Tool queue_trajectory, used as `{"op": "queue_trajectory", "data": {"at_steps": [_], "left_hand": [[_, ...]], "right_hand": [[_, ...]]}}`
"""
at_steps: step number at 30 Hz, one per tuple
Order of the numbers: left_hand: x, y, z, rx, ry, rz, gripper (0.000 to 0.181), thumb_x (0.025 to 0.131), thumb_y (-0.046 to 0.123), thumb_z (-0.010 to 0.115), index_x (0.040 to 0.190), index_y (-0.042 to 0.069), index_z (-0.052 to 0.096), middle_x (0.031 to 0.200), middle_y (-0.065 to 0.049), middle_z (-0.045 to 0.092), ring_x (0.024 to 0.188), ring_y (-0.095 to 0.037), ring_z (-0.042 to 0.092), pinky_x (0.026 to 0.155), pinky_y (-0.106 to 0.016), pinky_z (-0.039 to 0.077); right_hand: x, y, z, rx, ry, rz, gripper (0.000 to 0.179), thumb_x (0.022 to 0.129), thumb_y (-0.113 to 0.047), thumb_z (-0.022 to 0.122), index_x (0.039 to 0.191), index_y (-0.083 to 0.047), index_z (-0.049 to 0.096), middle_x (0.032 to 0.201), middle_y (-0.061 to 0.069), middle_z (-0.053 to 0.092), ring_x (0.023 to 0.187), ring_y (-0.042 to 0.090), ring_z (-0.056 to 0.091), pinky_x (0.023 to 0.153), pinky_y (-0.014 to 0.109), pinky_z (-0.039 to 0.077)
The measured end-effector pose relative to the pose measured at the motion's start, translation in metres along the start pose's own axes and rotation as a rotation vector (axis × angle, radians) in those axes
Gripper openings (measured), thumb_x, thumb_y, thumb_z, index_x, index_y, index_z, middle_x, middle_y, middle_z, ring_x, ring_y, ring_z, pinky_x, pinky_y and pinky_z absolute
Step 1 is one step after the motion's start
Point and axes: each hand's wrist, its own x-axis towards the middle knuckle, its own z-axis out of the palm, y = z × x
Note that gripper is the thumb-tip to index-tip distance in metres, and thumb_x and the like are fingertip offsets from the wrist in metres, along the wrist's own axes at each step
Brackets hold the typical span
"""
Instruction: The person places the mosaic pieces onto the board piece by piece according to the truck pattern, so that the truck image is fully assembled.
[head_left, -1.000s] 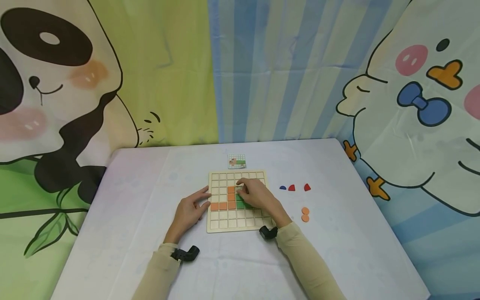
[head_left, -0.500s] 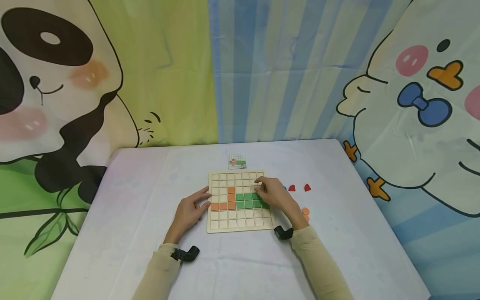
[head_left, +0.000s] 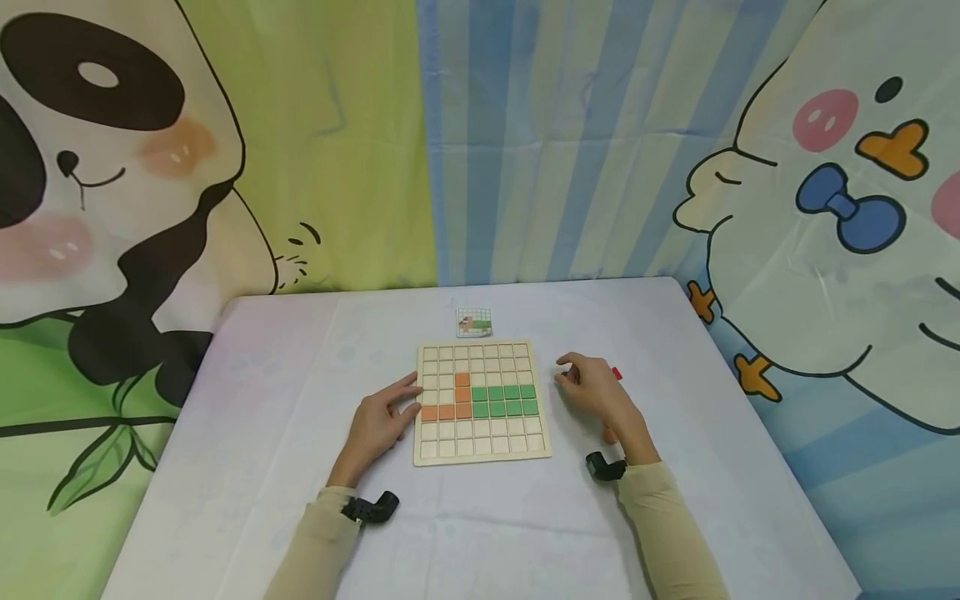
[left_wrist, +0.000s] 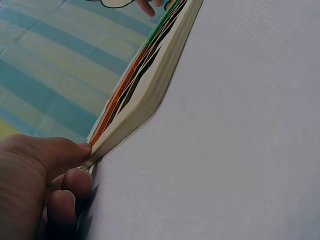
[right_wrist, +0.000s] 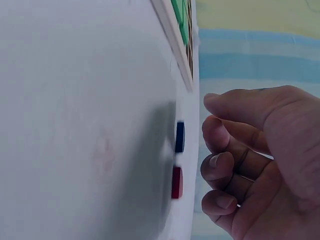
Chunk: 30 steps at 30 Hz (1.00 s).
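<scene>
A pale wooden grid board (head_left: 483, 449) lies on the white table. Orange tiles (head_left: 462, 395) and two rows of green tiles (head_left: 505, 400) fill some of its squares. At the board's left edge, my left hand (head_left: 377, 422) touches the side with thumb and fingertips. My right hand (head_left: 597, 390) hovers right of the board, fingers loosely bent and nothing between them. Below its fingertips, in the right wrist view, lie a dark blue piece (right_wrist: 180, 137) and a red piece (right_wrist: 177, 183). In the head view the hand hides these two.
Behind the board lies a small picture card (head_left: 474, 322) with a coloured grid pattern. Another red piece (head_left: 617, 373) shows past my right hand. Orange round pieces (head_left: 609, 435) are partly covered by my right wrist. A printed curtain (head_left: 495, 150) hangs beyond the table's far edge.
My right hand has moved rightward, from above the green tiles to the loose pieces beside the board. The green rows now show fully. My left hand has stayed put.
</scene>
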Motion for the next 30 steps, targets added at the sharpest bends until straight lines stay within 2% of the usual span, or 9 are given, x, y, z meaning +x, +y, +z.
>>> {"op": "queue_trajectory", "data": {"at_steps": [8, 14, 24, 30], "left_hand": [[0.001, 0.0, 0.0, 0.005, 0.001, 0.003, 0.035, 0.1, 0.019, 0.075, 0.134, 0.016, 0.074, 0.155, 0.003, 0.062, 0.038, -0.01, 0.051, 0.037, -0.029, 0.044], [0.001, -0.001, 0.0, 0.005, -0.002, 0.008, 0.034, 0.1, 0.019, 0.075, 0.134, 0.016, 0.074, 0.154, 0.003, 0.062, 0.038, -0.01, 0.051, 0.037, -0.029, 0.044], [0.001, -0.001, -0.001, -0.005, -0.003, 0.016, 0.034, 0.1, 0.019, 0.074, 0.134, 0.016, 0.074, 0.154, 0.003, 0.063, 0.037, -0.01, 0.051, 0.037, -0.03, 0.044], [0.002, -0.003, 0.0, 0.005, 0.001, 0.01, 0.035, 0.1, 0.02, 0.075, 0.135, 0.018, 0.074, 0.152, 0.004, 0.065, 0.037, -0.008, 0.05, 0.037, -0.029, 0.043]], "right_hand": [[-0.011, 0.024, -0.014, -0.028, -0.024, 0.098, 0.035, 0.099, -0.016, 0.071, 0.13, -0.002, 0.068, 0.084, 0.006, 0.067, 0.071, 0.016, 0.055, 0.065, 0.029, 0.048], [-0.015, 0.036, -0.017, -0.045, -0.05, 0.15, 0.037, 0.101, -0.019, 0.07, 0.134, -0.002, 0.066, 0.086, 0.008, 0.067, 0.066, 0.016, 0.056, 0.062, 0.029, 0.048], [-0.015, 0.04, -0.017, -0.042, -0.061, 0.161, 0.034, 0.103, -0.018, 0.068, 0.133, -0.002, 0.065, 0.083, 0.008, 0.065, 0.061, 0.017, 0.055, 0.059, 0.029, 0.046], [-0.014, 0.042, -0.016, -0.044, -0.074, 0.198, 0.034, 0.104, -0.02, 0.068, 0.134, -0.004, 0.065, 0.084, 0.009, 0.064, 0.063, 0.018, 0.055, 0.059, 0.028, 0.047]]}}
